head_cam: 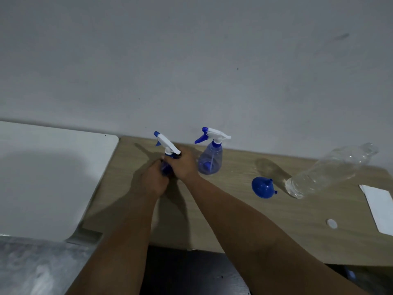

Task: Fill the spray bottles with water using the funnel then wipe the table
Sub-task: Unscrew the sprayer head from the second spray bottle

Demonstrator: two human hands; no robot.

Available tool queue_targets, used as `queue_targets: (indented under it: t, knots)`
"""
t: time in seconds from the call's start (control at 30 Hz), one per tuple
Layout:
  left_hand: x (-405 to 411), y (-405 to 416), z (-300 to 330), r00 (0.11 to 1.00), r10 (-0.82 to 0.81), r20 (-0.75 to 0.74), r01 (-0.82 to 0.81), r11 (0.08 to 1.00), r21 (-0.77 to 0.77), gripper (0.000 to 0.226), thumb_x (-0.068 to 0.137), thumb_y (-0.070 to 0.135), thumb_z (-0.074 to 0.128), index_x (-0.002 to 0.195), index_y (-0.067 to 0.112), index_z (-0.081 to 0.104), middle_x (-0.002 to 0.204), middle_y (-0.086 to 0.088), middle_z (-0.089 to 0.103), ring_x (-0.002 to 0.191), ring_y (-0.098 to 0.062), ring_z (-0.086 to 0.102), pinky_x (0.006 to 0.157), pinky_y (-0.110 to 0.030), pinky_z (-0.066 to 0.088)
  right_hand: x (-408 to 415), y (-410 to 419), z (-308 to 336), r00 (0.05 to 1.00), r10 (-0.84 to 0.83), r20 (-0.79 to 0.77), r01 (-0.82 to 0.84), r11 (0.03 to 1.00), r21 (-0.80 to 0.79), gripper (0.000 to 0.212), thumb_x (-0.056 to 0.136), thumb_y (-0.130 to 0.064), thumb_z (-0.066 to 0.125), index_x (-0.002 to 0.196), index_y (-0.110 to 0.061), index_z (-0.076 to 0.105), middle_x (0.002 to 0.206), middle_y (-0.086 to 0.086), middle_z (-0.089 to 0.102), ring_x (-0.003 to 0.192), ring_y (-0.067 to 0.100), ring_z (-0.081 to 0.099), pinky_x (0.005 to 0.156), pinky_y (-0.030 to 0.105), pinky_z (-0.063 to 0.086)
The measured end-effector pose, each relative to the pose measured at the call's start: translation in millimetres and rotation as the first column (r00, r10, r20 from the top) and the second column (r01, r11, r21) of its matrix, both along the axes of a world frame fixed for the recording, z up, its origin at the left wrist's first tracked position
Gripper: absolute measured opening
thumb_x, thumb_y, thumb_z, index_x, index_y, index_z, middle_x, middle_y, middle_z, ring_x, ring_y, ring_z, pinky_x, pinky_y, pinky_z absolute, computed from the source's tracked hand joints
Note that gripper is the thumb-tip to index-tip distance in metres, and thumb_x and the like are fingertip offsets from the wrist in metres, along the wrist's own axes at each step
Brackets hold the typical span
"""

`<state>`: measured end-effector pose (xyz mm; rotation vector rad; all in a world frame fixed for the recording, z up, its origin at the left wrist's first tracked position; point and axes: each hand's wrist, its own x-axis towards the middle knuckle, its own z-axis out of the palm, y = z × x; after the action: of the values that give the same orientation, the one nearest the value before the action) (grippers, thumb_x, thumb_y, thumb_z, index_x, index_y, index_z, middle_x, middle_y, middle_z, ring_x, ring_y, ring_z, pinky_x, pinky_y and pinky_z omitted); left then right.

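While the left hand (154,179) grips the spray bottle (168,155) body, the right hand (184,165) wraps its neck, both arms stretched forward.

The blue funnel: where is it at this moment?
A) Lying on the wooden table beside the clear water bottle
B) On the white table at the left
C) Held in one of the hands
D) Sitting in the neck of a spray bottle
A: the blue funnel lies on the wooden table, close to the base of the clear water bottle, while both hands are busy with a spray bottle.
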<state>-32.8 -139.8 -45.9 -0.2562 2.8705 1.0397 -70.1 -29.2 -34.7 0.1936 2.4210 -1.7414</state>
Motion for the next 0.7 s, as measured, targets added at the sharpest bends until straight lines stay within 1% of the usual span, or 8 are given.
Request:
queue_targets:
  t: [0.13,0.27,0.33,0.4,0.43,0.5,0.57,0.7]
  knots:
    - [17.4,-4.9,20.5,0.998,-0.053,0.041,0.05,0.996,0.069,0.027,0.085,0.031,0.071,0.108,0.023,0.059,0.095,0.007,0.062,0.086,-0.018,0.06,0.071,-0.029,0.039,16.9,14.8,14.5,0.999,0.021,-0.033,-0.023,0.999,-0.042,0.015,0.088,-0.022,0.084,0.095,-0.018,0.071,0.095,0.006,0.077,0.092,0.023,0.075,0.082,0.036,0.059]
    - [41.3,10.9,49.8,0.98,-0.186,0.066,0.183,0.982,0.054,0.042,0.078,0.055,0.071,0.113,0.039,0.056,0.097,0.018,0.063,0.087,-0.01,0.062,0.075,-0.027,0.045,44.4,49.5,38.0,0.989,0.016,-0.145,-0.02,0.999,-0.031,0.011,0.089,-0.012,0.08,0.091,-0.006,0.072,0.088,0.01,0.076,0.079,0.018,0.071,0.074,0.021,0.055]
    - [55.5,31.9,65.7,0.967,-0.248,0.053,0.246,0.968,0.043,0.04,0.079,0.057,0.07,0.111,0.04,0.055,0.093,0.018,0.063,0.081,-0.002,0.062,0.07,-0.018,0.045,62.8,72.9,47.3,0.982,0.0,-0.188,-0.007,0.999,-0.039,0.013,0.087,-0.01,0.08,0.096,-0.007,0.071,0.089,0.007,0.076,0.083,0.017,0.072,0.076,0.023,0.055]
    - [68.6,62.8,73.8,0.958,-0.284,0.05,0.278,0.956,0.095,0.034,0.082,0.046,0.075,0.107,0.034,0.056,0.086,0.017,0.062,0.073,0.005,0.058,0.06,-0.008,0.038,83.8,99.1,53.3,0.982,-0.067,-0.178,0.061,0.997,-0.041,0.025,0.082,-0.017,0.086,0.099,-0.017,0.068,0.089,-0.004,0.075,0.081,0.008,0.07,0.073,0.023,0.056]
    - [73.3,79.5,72.4,0.955,-0.29,0.059,0.28,0.95,0.138,0.035,0.08,0.042,0.078,0.105,0.03,0.058,0.086,0.016,0.064,0.075,0.003,0.061,0.062,-0.01,0.042,93.0,113.4,54.0,0.978,-0.116,-0.173,0.111,0.993,-0.043,0.03,0.079,-0.022,0.089,0.096,-0.021,0.064,0.087,-0.007,0.073,0.078,0.007,0.068,0.073,0.027,0.056]
    - [82.1,116.0,65.1,0.955,-0.291,0.052,0.27,0.932,0.241,0.043,0.071,0.04,0.083,0.106,0.028,0.061,0.094,0.012,0.071,0.082,-0.005,0.068,0.074,-0.027,0.056,110.4,145.2,51.2,0.968,-0.178,-0.18,0.176,0.984,-0.024,0.038,0.075,-0.028,0.092,0.087,-0.026,0.056,0.083,-0.007,0.07,0.074,0.01,0.065,0.071,0.035,0.056]
    - [90.4,151.2,54.3,0.938,-0.339,0.066,0.312,0.913,0.262,0.043,0.066,0.045,0.081,0.101,0.031,0.062,0.091,0.012,0.073,0.078,-0.005,0.07,0.076,-0.039,0.06,127.1,181.0,46.0,0.964,-0.198,-0.177,0.2,0.98,-0.005,0.039,0.076,-0.024,0.092,0.085,-0.024,0.053,0.081,-0.004,0.069,0.073,0.011,0.063,0.07,0.036,0.054]
    - [112.0,217.2,34.6,0.888,-0.455,0.075,0.429,0.874,0.227,0.037,0.068,0.05,0.074,0.098,0.037,0.057,0.086,0.013,0.07,0.078,-0.009,0.069,0.069,-0.036,0.057,160.4,251.5,27.8,0.96,-0.232,-0.153,0.235,0.972,0.0,0.033,0.079,-0.017,0.088,0.095,-0.009,0.061,0.087,0.011,0.073,0.079,0.02,0.07,0.077,0.047,0.057]
